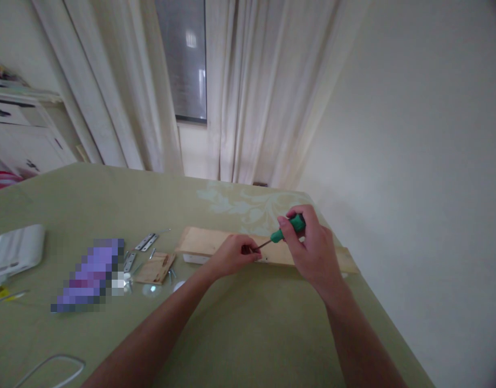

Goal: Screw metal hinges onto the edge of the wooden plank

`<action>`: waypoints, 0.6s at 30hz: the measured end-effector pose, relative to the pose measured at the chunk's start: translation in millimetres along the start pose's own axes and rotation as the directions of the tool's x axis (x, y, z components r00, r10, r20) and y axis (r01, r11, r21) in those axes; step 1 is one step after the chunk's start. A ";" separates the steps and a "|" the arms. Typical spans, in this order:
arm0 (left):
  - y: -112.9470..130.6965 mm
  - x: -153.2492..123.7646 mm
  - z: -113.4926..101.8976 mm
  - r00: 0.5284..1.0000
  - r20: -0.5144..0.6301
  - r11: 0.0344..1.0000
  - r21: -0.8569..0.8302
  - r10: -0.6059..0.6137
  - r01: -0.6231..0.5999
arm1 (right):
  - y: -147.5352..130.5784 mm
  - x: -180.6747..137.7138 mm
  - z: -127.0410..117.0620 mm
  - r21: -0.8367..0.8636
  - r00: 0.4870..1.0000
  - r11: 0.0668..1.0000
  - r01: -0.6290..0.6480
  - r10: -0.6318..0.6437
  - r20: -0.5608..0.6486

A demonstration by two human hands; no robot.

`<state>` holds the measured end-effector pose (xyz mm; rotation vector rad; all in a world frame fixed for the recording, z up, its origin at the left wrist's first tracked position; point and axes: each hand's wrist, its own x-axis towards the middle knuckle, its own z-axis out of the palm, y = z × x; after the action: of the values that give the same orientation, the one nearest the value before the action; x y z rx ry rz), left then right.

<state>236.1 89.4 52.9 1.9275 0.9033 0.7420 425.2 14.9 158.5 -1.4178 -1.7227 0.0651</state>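
A long pale wooden board lies across the green-covered table. My right hand is closed round a green-handled screwdriver, whose thin shaft slants down to the left onto the board. My left hand rests on the board with its fingers pinched at the screwdriver's tip; what it pinches is too small to make out.
Metal hinges, a small wooden piece and loose screws lie left of the board. A blurred purple object, a white box and a white cable sit further left. Curtains, a window and a white wall stand behind.
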 end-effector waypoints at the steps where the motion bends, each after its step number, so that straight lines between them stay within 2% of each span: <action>1: -0.2 0.1 0.1 1.000 0.000 1.000 -0.008 -0.006 0.006 | -0.1 0.0 -1.2 0.000 1.000 1.000 -0.005 0.005 -0.014; 11: -4.8 0.9 -0.1 1.000 0.014 1.000 -0.007 0.004 -0.004 | 2.9 1.1 -2.0 -0.036 1.000 0.999 -0.012 0.012 0.004; 18: -3.0 1.0 -0.2 1.000 0.017 0.999 -0.039 0.001 0.000 | 1.9 -0.6 -1.1 -0.092 1.000 0.996 0.010 -0.012 -0.027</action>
<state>235.7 91.4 50.4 1.8971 0.8714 0.7369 427.5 14.6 157.8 -1.4689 -1.7294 -0.0400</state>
